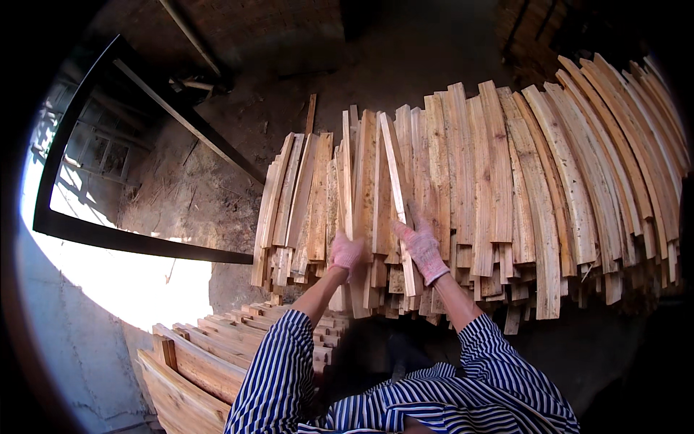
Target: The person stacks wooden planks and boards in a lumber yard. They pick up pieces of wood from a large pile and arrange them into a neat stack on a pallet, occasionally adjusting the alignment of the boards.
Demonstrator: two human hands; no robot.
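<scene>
Right strip (395,170): lying on top of the long wood pile (499,166), toward its left end, showing a pale, narrow face and slanting across neighbouring pieces.
Left strip (348,173): lying on the same pile, left of the right strip and apart from it.
Right hand (423,249): wearing a pinkish work glove; forming a narrow grip around the right strip, near its lower end.
Left hand (347,253): wearing a matching glove; resting at the lower part of the left strip; hiding its fingertips, so impossible to tell whether gripping firmly or just touching.
Tipping risk: possibly swinging or dropping at the far end, through being held so close to the near end.
Snagging risk: possibly dragging neighbours along, through lying packed tightly side by side.
Sliding risk: possibly shedding loose pieces toward the striped sleeves (278,354), through jutting unevenly at the near edge.
Splinter risk: possibly catching the gloves, through having rough-looking edges.
Right strip's long axis: running away from the body, pointing far and slightly left at the top, near and slightly right at the bottom.
Left strip's long axis: running almost straight away from the body, narrowing the gap to the right strip toward the far ends.
</scene>
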